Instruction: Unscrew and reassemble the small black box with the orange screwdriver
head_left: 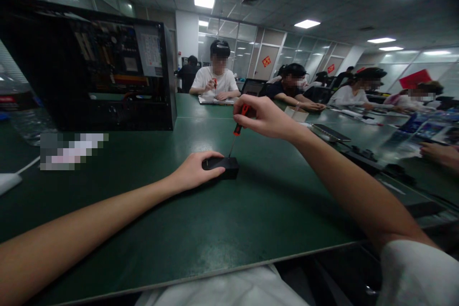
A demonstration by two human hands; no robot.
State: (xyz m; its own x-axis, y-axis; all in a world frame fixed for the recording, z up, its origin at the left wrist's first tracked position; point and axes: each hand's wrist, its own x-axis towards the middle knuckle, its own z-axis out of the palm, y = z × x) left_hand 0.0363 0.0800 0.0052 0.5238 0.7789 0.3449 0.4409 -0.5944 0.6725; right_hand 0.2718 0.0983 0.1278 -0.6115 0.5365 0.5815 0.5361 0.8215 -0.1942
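Note:
A small black box-shaped device (pixel 231 167) lies on the green tabletop (pixel 215 220), its near right end facing me. My left hand (pixel 195 169) grips it from the left, thumb along the near side and fingers over the far side. Above it, my right hand (pixel 267 115) is closed round the red and black handle of a screwdriver (pixel 237 128). The thin shaft slants down, and its tip meets the top of the device near the right end. What the tip touches is too small to make out.
An open computer case (pixel 167 76) stands at the back left, beside a clear plastic bottle (pixel 27 110). A white object with a cable (pixel 9 181) lies at the left edge. Across the table sits a person (pixel 215 79) with a screwdriver. A laptop (pixel 253 87) and flat dark devices (pixel 332 132) are further right.

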